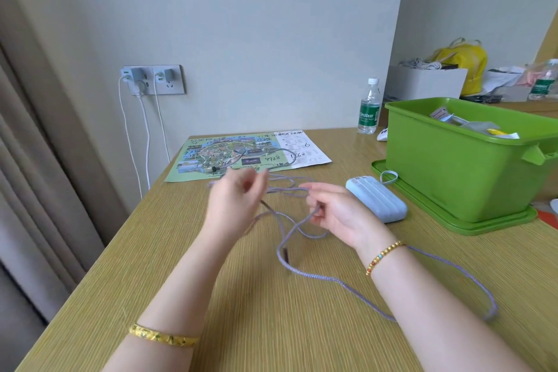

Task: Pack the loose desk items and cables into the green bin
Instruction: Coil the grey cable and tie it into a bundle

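A long lilac braided cable lies in loose loops across the wooden desk. Both hands are raised over its middle. My right hand pinches a strand of it between thumb and fingers. My left hand is blurred, its fingers curled around another strand. The green bin stands at the right on its green lid, with papers and small packets inside. A pale blue power bank with a wrist loop lies just left of the bin. A shorter grey cable lies on a printed map sheet.
A water bottle stands at the desk's back edge by the wall. Chargers in a wall socket trail white cords down the desk's left side. Behind the bin are a white box and a yellow bag.
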Demonstrator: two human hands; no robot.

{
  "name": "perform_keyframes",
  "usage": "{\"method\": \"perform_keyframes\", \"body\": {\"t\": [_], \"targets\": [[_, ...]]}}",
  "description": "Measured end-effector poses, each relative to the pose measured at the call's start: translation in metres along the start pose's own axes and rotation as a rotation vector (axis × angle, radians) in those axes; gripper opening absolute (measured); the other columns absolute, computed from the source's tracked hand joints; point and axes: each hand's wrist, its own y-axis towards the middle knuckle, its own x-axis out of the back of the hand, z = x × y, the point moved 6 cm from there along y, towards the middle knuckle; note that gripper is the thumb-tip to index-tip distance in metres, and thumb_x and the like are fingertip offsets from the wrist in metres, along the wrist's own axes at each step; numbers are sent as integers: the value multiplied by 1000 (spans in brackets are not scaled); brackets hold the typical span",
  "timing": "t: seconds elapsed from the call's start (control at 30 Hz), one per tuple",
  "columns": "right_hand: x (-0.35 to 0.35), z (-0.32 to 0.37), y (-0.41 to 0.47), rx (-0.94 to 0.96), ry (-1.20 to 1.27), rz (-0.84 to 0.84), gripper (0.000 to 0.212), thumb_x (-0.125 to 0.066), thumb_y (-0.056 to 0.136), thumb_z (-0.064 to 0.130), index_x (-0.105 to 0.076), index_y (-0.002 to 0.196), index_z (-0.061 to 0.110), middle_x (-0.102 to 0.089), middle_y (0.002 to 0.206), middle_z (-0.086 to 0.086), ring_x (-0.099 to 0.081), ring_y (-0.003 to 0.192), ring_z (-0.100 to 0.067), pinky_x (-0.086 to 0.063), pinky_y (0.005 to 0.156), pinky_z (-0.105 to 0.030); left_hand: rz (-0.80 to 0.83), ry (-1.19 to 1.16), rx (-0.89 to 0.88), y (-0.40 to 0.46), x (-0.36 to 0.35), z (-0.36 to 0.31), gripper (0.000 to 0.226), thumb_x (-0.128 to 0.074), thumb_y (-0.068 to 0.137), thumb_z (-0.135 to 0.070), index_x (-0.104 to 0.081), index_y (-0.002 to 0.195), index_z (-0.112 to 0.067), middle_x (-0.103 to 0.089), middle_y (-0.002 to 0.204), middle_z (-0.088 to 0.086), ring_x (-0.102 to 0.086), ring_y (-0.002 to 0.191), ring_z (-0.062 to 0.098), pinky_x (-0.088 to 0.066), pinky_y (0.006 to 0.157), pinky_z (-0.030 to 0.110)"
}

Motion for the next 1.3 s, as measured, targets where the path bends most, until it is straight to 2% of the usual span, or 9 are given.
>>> {"method": "perform_keyframes", "body": {"t": [0.17, 0.3, 0.53, 0.63, 0.73, 0.83, 1.03, 1.13, 1.3], "targets": [[28, 1, 7, 57, -549, -250, 38, -38, 86, 4, -65, 108, 20, -52, 65, 4, -40, 51, -13, -36, 49, -26, -244, -572, 440, 12, 30, 57, 35, -58, 89, -24, -43, 59, -16, -44, 42, -8, -39, 42, 6, -44, 63, 23], [17, 10, 6, 328, -1022, -296, 31, -44, 91, 17, -57, 117, 30, -53, 113, 4, -55, 99, -20, -48, 88, -42, 89, -1152, 402, 9, 5, 35, 34, -53, 92, -19, -43, 60, -15, -28, 35, -7, -28, 39, 9, -58, 75, 32], [-30, 15, -11, 529, -992, 85, 56, -42, 88, -8, -49, 133, 25, -32, 145, 3, -24, 136, -14, -13, 111, -19, 688, -1139, 107, -13, -14, -33, 20, -73, 74, -34, -62, 64, -20, -42, 34, -13, -35, 35, 4, -49, 53, 22], [-47, 8, -16, 456, -945, 252, 45, -45, 85, -6, -58, 112, 28, -45, 131, 6, -34, 132, -19, -28, 112, -39, 758, -984, 51, -22, -24, -45, 19, -67, 79, -10, -65, 68, -26, -51, 45, -12, -38, 37, 1, -38, 46, 18], [-57, 5, -17, 405, -914, 342, 26, -47, 84, 4, -56, 92, 27, -57, 95, 14, -55, 103, -11, -47, 92, -33, 783, -975, 106, -25, -30, -42, 23, -59, 78, -3, -68, 75, -24, -46, 52, -8, -35, 39, 5, -32, 42, 15], [-50, 7, -10, 469, -911, 189, 10, -51, 88, 15, -59, 86, 20, -60, 84, 13, -56, 83, -2, -45, 75, -28, 754, -950, 135, -21, -29, -34, 19, -61, 78, -6, -67, 78, -23, -45, 57, -6, -30, 39, 3, -27, 38, 13], [-11, 18, -3, 488, -706, -135, 20, -58, 89, 28, -69, 74, 36, -73, 81, 2, -66, 86, -20, -49, 82, -39, 449, -446, 195, -1, -10, 3, 40, -59, 86, -1, -57, 107, -35, -54, 107, -13, -50, 69, 1, -45, 59, 18], [-9, 22, -2, 502, -657, -158, 21, -57, 90, 25, -69, 74, 28, -70, 72, 18, -63, 74, 3, -46, 71, -21, 497, -362, 264, -5, -17, 9, 9, -57, 91, -17, -64, 97, -18, -66, 87, -11, -60, 74, 6, -51, 72, 21], [-3, 38, -11, 567, -536, -196, 30, -54, 92, 23, -65, 65, 25, -66, 64, 2, -60, 67, -13, -44, 68, -24, 445, -685, 321, -2, -17, 16, 36, -46, 95, -26, -62, 64, -18, -56, 53, -8, -55, 52, 4, -53, 75, 26]]}}
